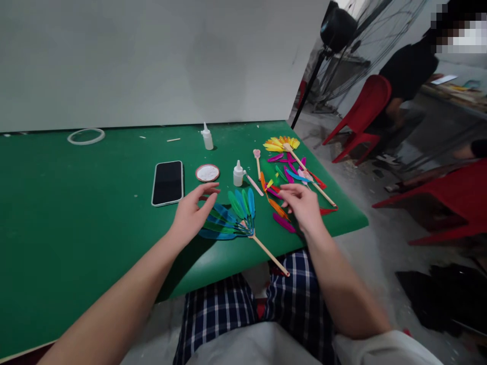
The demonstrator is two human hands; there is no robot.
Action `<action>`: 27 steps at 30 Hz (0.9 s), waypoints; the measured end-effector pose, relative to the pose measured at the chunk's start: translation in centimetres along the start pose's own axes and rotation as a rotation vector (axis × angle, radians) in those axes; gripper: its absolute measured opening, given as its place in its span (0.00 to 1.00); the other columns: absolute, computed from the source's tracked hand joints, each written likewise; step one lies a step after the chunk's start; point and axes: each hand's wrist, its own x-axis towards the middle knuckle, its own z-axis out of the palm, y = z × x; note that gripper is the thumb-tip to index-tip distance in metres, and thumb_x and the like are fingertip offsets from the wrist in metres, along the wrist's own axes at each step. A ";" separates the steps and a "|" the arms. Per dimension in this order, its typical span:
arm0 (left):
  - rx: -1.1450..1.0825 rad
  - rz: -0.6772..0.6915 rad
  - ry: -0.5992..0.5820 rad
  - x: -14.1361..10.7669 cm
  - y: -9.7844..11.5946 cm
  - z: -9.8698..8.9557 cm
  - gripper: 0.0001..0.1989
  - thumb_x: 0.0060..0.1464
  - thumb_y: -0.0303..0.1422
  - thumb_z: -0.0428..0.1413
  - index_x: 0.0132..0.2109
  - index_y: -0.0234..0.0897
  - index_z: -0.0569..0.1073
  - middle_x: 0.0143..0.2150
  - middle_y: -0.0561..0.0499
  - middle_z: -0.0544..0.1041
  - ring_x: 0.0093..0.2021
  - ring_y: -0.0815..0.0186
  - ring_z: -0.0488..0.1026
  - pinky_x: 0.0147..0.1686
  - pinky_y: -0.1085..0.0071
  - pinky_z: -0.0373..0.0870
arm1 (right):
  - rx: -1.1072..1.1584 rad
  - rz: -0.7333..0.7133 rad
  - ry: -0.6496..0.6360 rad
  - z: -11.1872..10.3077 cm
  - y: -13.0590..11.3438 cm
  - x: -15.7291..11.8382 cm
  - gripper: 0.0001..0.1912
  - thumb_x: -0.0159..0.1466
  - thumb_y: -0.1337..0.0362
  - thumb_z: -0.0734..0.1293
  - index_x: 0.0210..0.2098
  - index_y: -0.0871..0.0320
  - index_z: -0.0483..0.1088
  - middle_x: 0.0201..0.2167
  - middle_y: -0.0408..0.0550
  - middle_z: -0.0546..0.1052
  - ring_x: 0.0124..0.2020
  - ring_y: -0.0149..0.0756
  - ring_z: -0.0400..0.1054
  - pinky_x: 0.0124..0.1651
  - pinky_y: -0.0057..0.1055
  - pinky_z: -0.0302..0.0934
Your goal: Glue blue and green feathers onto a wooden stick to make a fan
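Observation:
My left hand point(193, 212) hovers at the left side of a feather fan, thumb and fingers apart with nothing between them. The fan has blue and green feathers point(236, 204) spread from a wooden stick point(271, 255), whose end sticks out past the table's front edge. My right hand point(304, 205) is over the loose feathers, its fingers curled and the thumb drawn in; whatever is between the fingertips cannot be made out. Close to it lie an orange feather point(278, 209) and a magenta feather point(283, 223).
On the green table point(95, 218) are a phone point(168, 182), a round white lid point(207, 173), two glue bottles point(238, 176), a pink stick point(254, 185), a yellow feather fan point(281, 144) and a clear ring point(85, 136). A person point(409, 71) sits on a red chair point(365, 109) to the right.

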 end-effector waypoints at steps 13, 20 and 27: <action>-0.192 -0.166 -0.090 1.3 -0.9 1.0 0.18 0.43 0.38 0.58 0.43 0.36 0.72 0.24 0.55 0.64 0.25 0.72 0.62 0.26 0.76 0.59 | 0.204 0.103 -0.378 5.5 -1.0 -4.7 0.08 0.52 0.65 0.64 0.33 0.57 0.69 0.23 0.40 0.69 0.17 0.22 0.61 0.20 0.21 0.61; -0.063 -0.107 -0.074 1.2 -1.0 0.8 0.19 0.46 0.36 0.55 0.47 0.39 0.69 0.23 0.57 0.61 0.23 0.73 0.59 0.24 0.76 0.57 | 0.172 0.070 -0.414 5.5 -0.7 -4.6 0.09 0.53 0.63 0.64 0.35 0.56 0.69 0.26 0.41 0.70 0.22 0.24 0.62 0.23 0.22 0.62; 0.089 -0.066 -0.056 1.1 -1.5 0.7 0.21 0.46 0.34 0.54 0.50 0.39 0.66 0.26 0.56 0.64 0.28 0.71 0.64 0.34 0.72 0.61 | 0.147 0.071 -0.243 3.2 0.1 -4.3 0.13 0.56 0.57 0.62 0.37 0.56 0.69 0.29 0.44 0.73 0.22 0.24 0.62 0.20 0.20 0.56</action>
